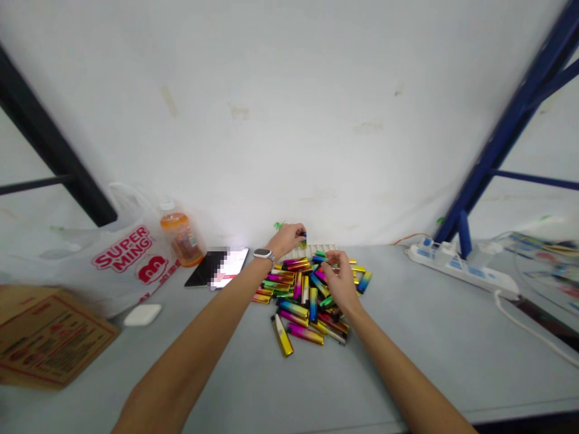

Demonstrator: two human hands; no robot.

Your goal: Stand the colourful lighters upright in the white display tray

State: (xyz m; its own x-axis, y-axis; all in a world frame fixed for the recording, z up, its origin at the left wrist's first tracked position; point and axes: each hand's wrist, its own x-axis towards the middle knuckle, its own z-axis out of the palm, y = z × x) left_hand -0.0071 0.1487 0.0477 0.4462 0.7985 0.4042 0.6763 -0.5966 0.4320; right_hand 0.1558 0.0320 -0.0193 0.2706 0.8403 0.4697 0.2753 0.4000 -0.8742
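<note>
A heap of shiny lighters (294, 309) in gold, magenta, blue and green lies on the grey table. Behind the heap, against the wall, is a pale tray (326, 248) with small compartments, partly covered by my hands. My left hand (288, 237), with a watch (263, 255) on its wrist, pinches a dark-blue and gold lighter (303, 241) upright at the tray's left part. At the right side of the heap, my right hand (340, 277) has its fingers closed around a lighter's dark end; most of that lighter is hidden among the others.
To the left are a tablet (201, 269), an orange bottle (181, 238), a white plastic bag (94, 283), a white case (142, 314) and a cardboard box (58, 337). At the right lies a power strip (465, 269) with cables, beside a blue metal post (493, 144).
</note>
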